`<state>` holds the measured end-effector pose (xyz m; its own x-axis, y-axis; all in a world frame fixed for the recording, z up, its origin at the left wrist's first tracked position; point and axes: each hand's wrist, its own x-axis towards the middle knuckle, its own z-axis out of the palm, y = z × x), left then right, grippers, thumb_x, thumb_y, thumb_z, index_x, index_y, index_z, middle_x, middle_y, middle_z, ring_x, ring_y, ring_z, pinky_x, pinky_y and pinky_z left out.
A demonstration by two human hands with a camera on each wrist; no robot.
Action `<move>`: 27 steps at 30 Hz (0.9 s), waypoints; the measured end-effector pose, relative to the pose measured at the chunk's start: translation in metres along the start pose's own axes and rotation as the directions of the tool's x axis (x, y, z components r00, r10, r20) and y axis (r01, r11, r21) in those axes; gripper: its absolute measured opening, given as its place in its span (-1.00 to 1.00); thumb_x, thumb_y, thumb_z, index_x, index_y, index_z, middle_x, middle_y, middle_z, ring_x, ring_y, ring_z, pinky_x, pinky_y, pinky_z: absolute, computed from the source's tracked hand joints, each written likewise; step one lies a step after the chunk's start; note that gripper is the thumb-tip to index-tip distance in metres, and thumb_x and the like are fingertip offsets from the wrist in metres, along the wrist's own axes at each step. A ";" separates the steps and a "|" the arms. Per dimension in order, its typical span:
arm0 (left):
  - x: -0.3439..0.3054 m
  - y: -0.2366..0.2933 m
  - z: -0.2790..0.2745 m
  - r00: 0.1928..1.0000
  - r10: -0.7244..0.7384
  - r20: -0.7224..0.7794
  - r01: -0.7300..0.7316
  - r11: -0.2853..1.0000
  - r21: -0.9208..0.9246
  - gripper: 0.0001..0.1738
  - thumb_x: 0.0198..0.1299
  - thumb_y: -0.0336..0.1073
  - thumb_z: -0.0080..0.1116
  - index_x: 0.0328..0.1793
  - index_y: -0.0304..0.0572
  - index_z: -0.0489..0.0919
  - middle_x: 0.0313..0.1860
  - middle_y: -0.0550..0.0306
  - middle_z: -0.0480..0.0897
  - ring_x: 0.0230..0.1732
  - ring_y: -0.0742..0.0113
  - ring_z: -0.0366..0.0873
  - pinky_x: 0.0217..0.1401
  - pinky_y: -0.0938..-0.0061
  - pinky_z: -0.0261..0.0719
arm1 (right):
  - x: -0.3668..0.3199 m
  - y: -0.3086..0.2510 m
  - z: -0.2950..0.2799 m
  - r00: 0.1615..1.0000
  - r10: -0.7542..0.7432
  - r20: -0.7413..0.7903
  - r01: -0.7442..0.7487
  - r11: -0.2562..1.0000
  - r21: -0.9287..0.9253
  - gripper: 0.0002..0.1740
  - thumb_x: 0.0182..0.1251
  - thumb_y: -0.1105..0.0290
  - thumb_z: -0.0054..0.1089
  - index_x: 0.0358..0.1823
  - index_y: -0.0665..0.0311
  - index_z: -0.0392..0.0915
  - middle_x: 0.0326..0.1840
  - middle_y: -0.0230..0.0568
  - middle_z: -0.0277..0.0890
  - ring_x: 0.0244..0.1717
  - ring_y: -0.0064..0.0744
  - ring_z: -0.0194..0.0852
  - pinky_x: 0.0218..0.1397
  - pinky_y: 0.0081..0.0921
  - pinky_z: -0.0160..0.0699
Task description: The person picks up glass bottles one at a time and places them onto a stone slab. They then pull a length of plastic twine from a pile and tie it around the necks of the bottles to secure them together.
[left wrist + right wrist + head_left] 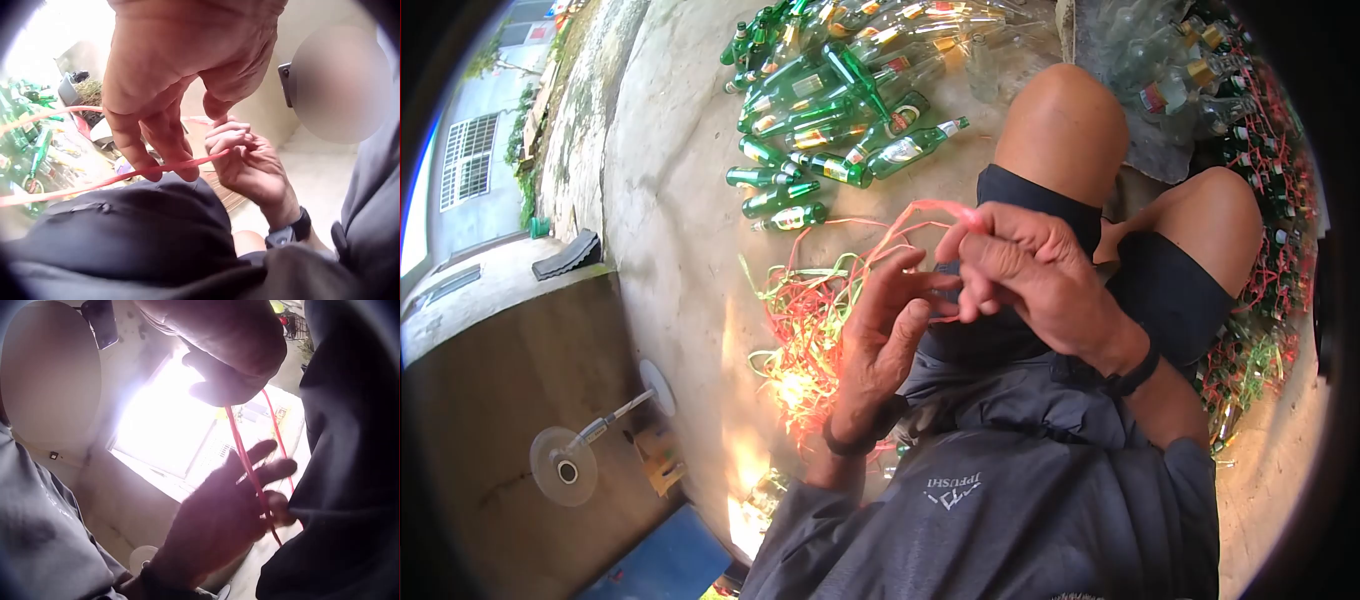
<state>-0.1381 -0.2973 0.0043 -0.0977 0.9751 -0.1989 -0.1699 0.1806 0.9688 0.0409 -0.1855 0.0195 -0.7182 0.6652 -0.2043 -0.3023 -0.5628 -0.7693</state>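
In the head view the right hand (1040, 275) pinches a red plastic strand (930, 205) between thumb and curled fingers, above the lap. The left hand (885, 335) is just left of it, fingers spread and loosely bent. In the left wrist view the strand (125, 177) runs across the fingertips of the left hand (181, 81) to the right hand (250, 162). Two lengths of strand (237, 437) hang from the right hand (231, 350) past the left hand (219, 519) in the right wrist view. A tangle of red and green strands (810, 330) lies beside the left forearm.
Green bottles (830, 165) and clear bottles (980, 70) lie on the concrete floor beyond the knees. More bottles with red strands (1270, 230) are piled at the right. A white reel-like stand (565, 465) and a blue surface (660, 565) are at the lower left.
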 end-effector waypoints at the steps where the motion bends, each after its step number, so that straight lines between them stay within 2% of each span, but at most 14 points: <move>1: -0.002 -0.009 -0.005 1.000 0.001 -0.003 -0.001 1.000 0.000 -0.47 0.54 -0.27 0.09 0.53 -0.30 0.30 0.15 -0.11 0.66 0.05 0.24 0.68 0.19 0.35 0.62 | 0.000 -0.003 -0.003 1.000 0.001 0.003 -0.001 1.000 0.000 -0.67 0.65 0.23 0.07 0.01 0.39 0.62 -0.38 -0.43 0.54 -0.43 -0.72 0.44 -0.32 -0.66 0.48; 3: -0.006 -0.031 -0.020 0.995 -0.053 -0.085 0.079 0.934 0.348 -0.54 0.54 -0.29 0.10 0.46 -0.30 0.39 0.05 -0.07 0.71 -0.02 0.29 0.70 0.04 0.41 0.66 | 0.000 -0.007 -0.007 0.998 -0.041 -0.050 0.044 0.998 0.052 -0.67 0.64 0.21 0.07 0.02 0.36 0.63 -0.44 -0.47 0.47 -0.50 -0.75 0.34 -0.37 -0.67 0.42; 4: -0.011 -0.045 -0.024 0.990 -0.046 -0.130 0.081 0.957 0.279 -0.62 0.53 -0.28 0.11 0.34 -0.32 0.49 -0.07 0.00 0.74 -0.09 0.38 0.69 -0.09 0.46 0.66 | 0.001 -0.003 -0.013 0.996 -0.088 -0.032 0.092 0.988 0.127 -0.70 0.63 0.22 0.10 0.02 0.34 0.63 -0.49 -0.53 0.35 -0.54 -0.78 0.20 -0.42 -0.69 0.34; 5: -0.014 -0.048 -0.029 0.990 -0.045 -0.131 0.080 0.957 0.277 -0.62 0.53 -0.28 0.11 0.34 -0.32 0.49 -0.07 0.00 0.74 -0.09 0.38 0.69 -0.09 0.46 0.66 | 0.002 -0.007 -0.014 0.996 -0.088 -0.032 0.092 0.988 0.125 -0.70 0.63 0.22 0.10 0.02 0.34 0.63 -0.49 -0.53 0.35 -0.54 -0.78 0.20 -0.42 -0.69 0.34; 7: -0.025 -0.051 -0.041 0.976 -0.196 -0.091 0.215 0.913 0.348 -0.67 0.56 -0.26 0.07 0.24 -0.37 0.57 -0.10 0.13 0.72 -0.20 0.47 0.61 -0.09 0.54 0.60 | 0.001 -0.018 -0.014 0.992 -0.100 -0.072 0.113 0.975 0.194 -0.68 0.63 0.19 0.09 0.03 0.32 0.62 -0.52 -0.56 0.26 -0.56 -0.78 0.10 -0.43 -0.71 0.32; 8: -0.030 -0.050 -0.040 0.979 -0.171 -0.110 0.201 0.897 0.394 -0.70 0.56 -0.25 0.06 0.18 -0.33 0.62 -0.15 0.19 0.71 -0.26 0.52 0.58 -0.18 0.57 0.57 | 0.001 -0.022 -0.016 0.992 -0.113 -0.057 0.121 0.977 0.176 -0.65 0.64 0.17 0.07 0.08 0.34 0.59 -0.52 -0.57 0.25 -0.56 -0.80 0.11 -0.43 -0.72 0.31; 11: -0.039 -0.054 -0.048 0.974 -0.160 -0.158 0.211 0.895 0.394 -0.70 0.56 -0.23 0.06 0.15 -0.30 0.65 -0.21 0.23 0.69 -0.28 0.55 0.56 -0.20 0.58 0.54 | 0.000 -0.036 -0.015 0.980 -0.194 -0.038 0.197 0.958 0.207 -0.64 0.65 0.21 0.01 0.14 0.40 0.53 -0.55 -0.55 0.22 -0.56 -0.75 0.14 -0.50 -0.67 0.27; 17: -0.055 -0.089 -0.068 0.973 -0.082 -0.217 0.181 0.852 0.491 -0.69 0.56 -0.20 0.06 0.08 -0.32 0.64 -0.37 0.14 0.66 -0.35 0.46 0.61 -0.22 0.48 0.58 | -0.007 -0.069 -0.032 0.936 -0.344 0.074 0.322 0.923 0.208 -0.54 0.72 0.19 -0.14 0.33 0.45 0.37 -0.57 -0.54 0.11 -0.62 -0.70 -0.04 -0.57 -0.65 0.18; 19: -0.061 -0.103 -0.075 0.968 -0.105 -0.229 0.207 0.848 0.488 -0.68 0.56 -0.20 0.05 0.07 -0.33 0.66 -0.38 0.17 0.65 -0.37 0.49 0.57 -0.26 0.50 0.55 | -0.010 -0.085 -0.039 0.860 -0.447 0.247 0.381 0.883 0.272 -0.54 0.73 0.23 -0.18 0.38 0.46 0.32 -0.53 -0.51 0.15 -0.60 -0.69 0.00 -0.55 -0.64 0.21; 21: -0.065 -0.109 -0.080 0.963 -0.130 -0.237 0.233 0.843 0.485 -0.67 0.56 -0.19 0.05 0.06 -0.33 0.68 -0.39 0.20 0.63 -0.38 0.51 0.53 -0.30 0.53 0.51 | -0.018 -0.100 -0.041 0.848 -0.477 0.230 0.415 0.869 0.270 -0.54 0.73 0.28 -0.18 0.41 0.50 0.27 -0.50 -0.44 0.17 -0.57 -0.65 0.02 -0.54 -0.63 0.21; 23: -0.068 -0.113 -0.085 0.955 -0.098 -0.279 0.248 0.781 0.574 -0.72 0.53 -0.23 0.07 0.02 -0.31 0.66 -0.45 0.10 0.64 -0.41 0.40 0.61 -0.31 0.44 0.54 | -0.031 -0.117 -0.042 0.850 -0.495 0.182 0.454 0.863 0.222 -0.51 0.72 0.33 -0.17 0.44 0.59 0.20 -0.45 -0.38 0.20 -0.56 -0.64 0.01 -0.54 -0.64 0.19; 24: -0.069 -0.114 -0.088 0.955 -0.098 -0.279 0.248 0.781 0.574 -0.72 0.53 -0.23 0.07 0.02 -0.31 0.66 -0.45 0.10 0.64 -0.41 0.40 0.61 -0.31 0.44 0.54 | -0.035 -0.122 -0.033 0.838 -0.530 0.130 0.486 0.833 0.266 -0.66 0.69 0.42 -0.14 0.22 0.61 0.31 -0.44 -0.34 0.19 -0.55 -0.61 0.01 -0.55 -0.64 0.17; 25: -0.070 -0.116 -0.092 0.946 -0.126 -0.298 0.285 0.762 0.582 -0.72 0.52 -0.23 0.08 0.01 -0.31 0.67 -0.46 0.09 0.64 -0.41 0.39 0.61 -0.32 0.43 0.53 | -0.038 -0.130 -0.033 0.838 -0.530 0.130 0.485 0.833 0.266 -0.66 0.69 0.42 -0.14 0.22 0.61 0.31 -0.44 -0.34 0.19 -0.55 -0.61 0.01 -0.55 -0.64 0.17; 27: -0.074 -0.122 -0.097 0.936 -0.154 -0.317 0.322 0.741 0.589 -0.72 0.52 -0.22 0.08 0.01 -0.31 0.67 -0.47 0.08 0.64 -0.42 0.37 0.61 -0.33 0.42 0.53 | -0.048 -0.147 -0.041 0.832 -0.521 0.193 0.465 0.843 0.271 -0.88 0.64 0.50 -0.13 -0.08 0.45 0.32 -0.42 -0.31 0.20 -0.53 -0.58 0.04 -0.54 -0.62 0.20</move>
<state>-0.2048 -0.4036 -0.1137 -0.3764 0.8437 -0.3826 0.4201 0.5236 0.7412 0.1455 -0.1148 0.1171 -0.5609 0.7514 0.3475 -0.7586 -0.2982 -0.5793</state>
